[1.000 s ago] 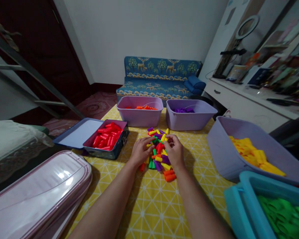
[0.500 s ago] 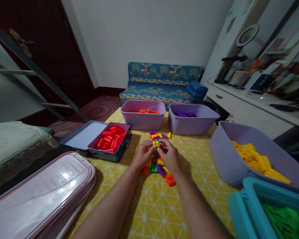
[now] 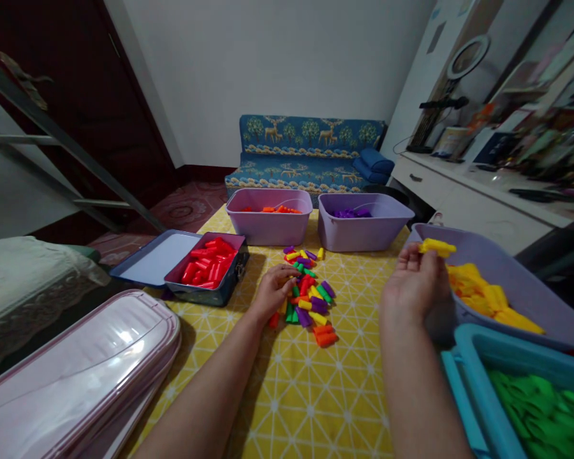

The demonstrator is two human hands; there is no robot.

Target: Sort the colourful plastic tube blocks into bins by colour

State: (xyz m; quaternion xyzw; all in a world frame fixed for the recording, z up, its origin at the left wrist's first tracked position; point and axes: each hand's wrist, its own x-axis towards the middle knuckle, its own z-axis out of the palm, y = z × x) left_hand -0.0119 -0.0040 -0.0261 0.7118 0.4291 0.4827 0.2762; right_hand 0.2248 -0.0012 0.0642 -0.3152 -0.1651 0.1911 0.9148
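My right hand [image 3: 416,280] is raised at the near rim of the lavender bin with yellow pieces, pinching yellow plastic pieces [image 3: 437,247] between thumb and fingers. Over the left side of a mixed pile of small plastic pieces [image 3: 310,299] rests my left hand [image 3: 275,290]. Its fingers are bent, with a gap between them and the thumb, and I see nothing held there. The pile has red, orange, yellow, green and purple tube-like pieces, lying loose on the yellow patterned tablecloth [image 3: 287,395].
Lavender bins hold orange [image 3: 270,223], purple [image 3: 363,233] and yellow pieces [image 3: 478,290]. A turquoise bin [image 3: 469,382] with green pieces stands at the near right. Left are an open tin box [image 3: 224,287] of red pieces and stacked clear-topped lids [image 3: 86,363].
My right hand has left the pile and moved right to the yellow bin, carrying yellow pieces. My left hand has stayed over the pile. The view has shifted slightly.
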